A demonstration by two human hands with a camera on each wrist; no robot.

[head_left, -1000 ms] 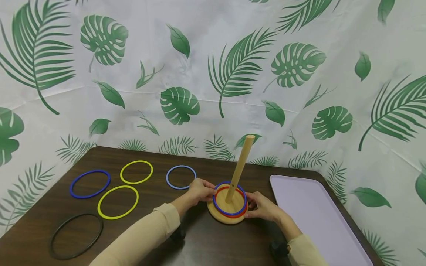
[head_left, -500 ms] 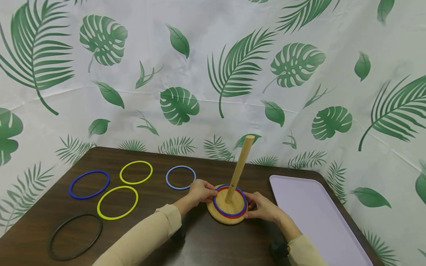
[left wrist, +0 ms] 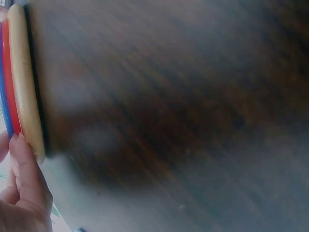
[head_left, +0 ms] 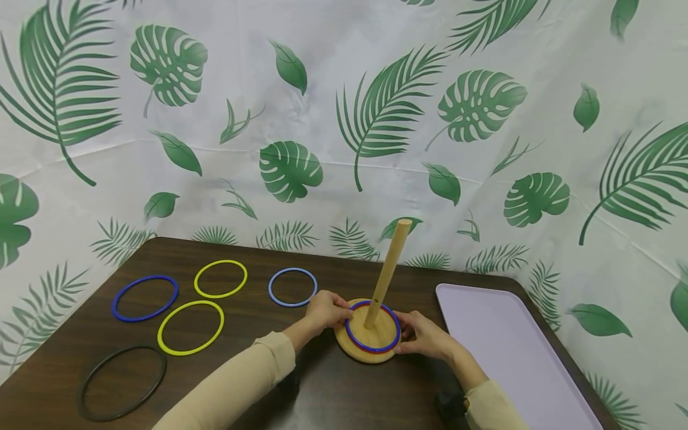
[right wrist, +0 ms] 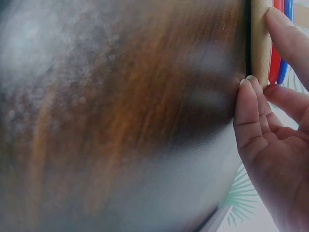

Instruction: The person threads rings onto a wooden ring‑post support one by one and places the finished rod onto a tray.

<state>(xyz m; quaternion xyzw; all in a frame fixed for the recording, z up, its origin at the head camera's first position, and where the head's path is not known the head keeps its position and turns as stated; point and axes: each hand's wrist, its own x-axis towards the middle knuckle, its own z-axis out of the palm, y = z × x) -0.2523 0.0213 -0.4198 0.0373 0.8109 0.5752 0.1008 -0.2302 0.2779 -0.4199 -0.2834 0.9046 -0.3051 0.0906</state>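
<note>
A wooden peg stand with an upright dowel (head_left: 390, 269) and a round base (head_left: 359, 356) stands on the dark table. Around the dowel's foot a blue ring (head_left: 372, 349) lies flat on a red ring (right wrist: 275, 63), both resting on the base. My left hand (head_left: 324, 310) pinches the blue ring at its left side; its fingertips also touch the red ring (left wrist: 10, 77) in the left wrist view. At the right side, my right hand (head_left: 424, 335) has thumb and index finger at the red ring's edge. Its thumb tip reaches the base's rim.
Left of the stand lie a light blue ring (head_left: 271, 292), two yellow rings (head_left: 223, 322) (head_left: 246, 278), a dark blue ring (head_left: 115, 306) and a black ring (head_left: 82, 394). A pale purple tray (head_left: 510, 340) lies at the right. Behind the table hangs a leaf-patterned cloth (head_left: 322, 89).
The blue ring has come down from slightly above the red ring to lie flat on it, shifting slightly right. My left hand has moved slightly with it; the right hand stays put.
</note>
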